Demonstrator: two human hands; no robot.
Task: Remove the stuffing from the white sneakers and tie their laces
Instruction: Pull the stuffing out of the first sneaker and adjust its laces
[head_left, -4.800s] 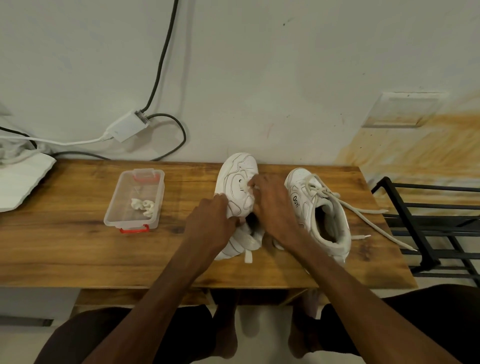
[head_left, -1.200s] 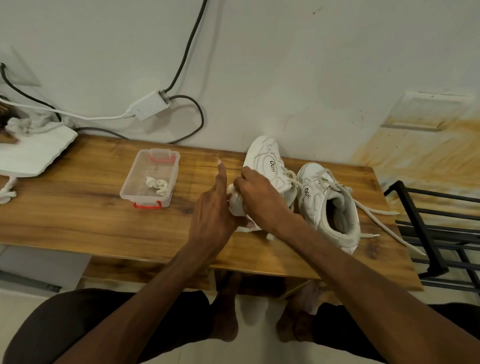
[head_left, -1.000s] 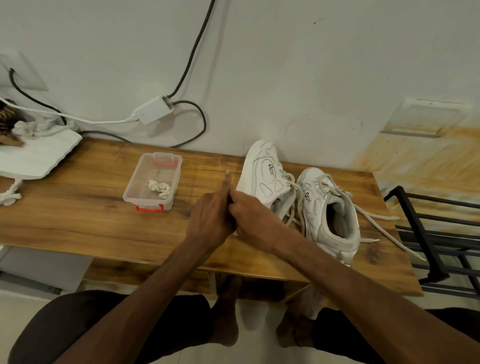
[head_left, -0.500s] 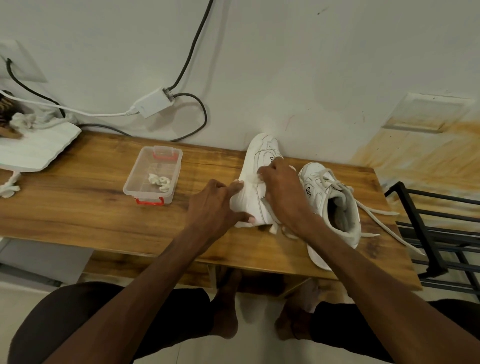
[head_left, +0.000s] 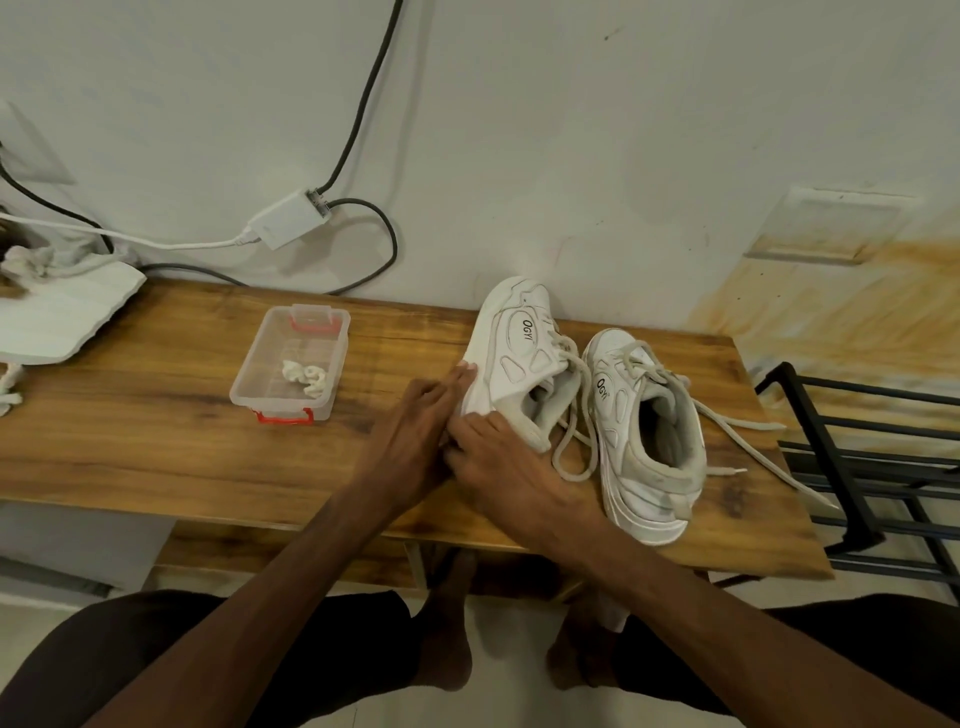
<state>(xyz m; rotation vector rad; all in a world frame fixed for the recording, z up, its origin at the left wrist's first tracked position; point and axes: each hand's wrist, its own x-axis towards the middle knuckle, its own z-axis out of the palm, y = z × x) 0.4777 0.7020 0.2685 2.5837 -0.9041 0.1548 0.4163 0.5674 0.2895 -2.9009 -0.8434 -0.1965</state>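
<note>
Inspection of the work surface, head view.

1. Both sneakers stood on the wooden table (head_left: 156, 441), near its far right end and close to the wall.
2. The left sneaker (head_left: 519, 358) lay tipped on its side, sole facing left and toe toward the wall. The right sneaker (head_left: 613, 410) stood upright just beside it, its opening facing up.
3. The laces (head_left: 743, 423) of both were untied. One loop lay between the sneakers, and loose ends trailed across the table to the right.
4. The left hand (head_left: 410, 431) was spread, its fingers straight and pressed against the sole of the tipped sneaker.
5. The right hand (head_left: 498, 457) rested on that sneaker's heel, its fingertips meeting the left hand. Whether it gripped the heel or merely lay on it could not be determined.
6. A clear box (head_left: 249, 384) with red clasps sat on the table well left of the sneakers and held a wad of white stuffing (head_left: 306, 375).
7. A black rack (head_left: 852, 467) stood to the right of the table.
</note>
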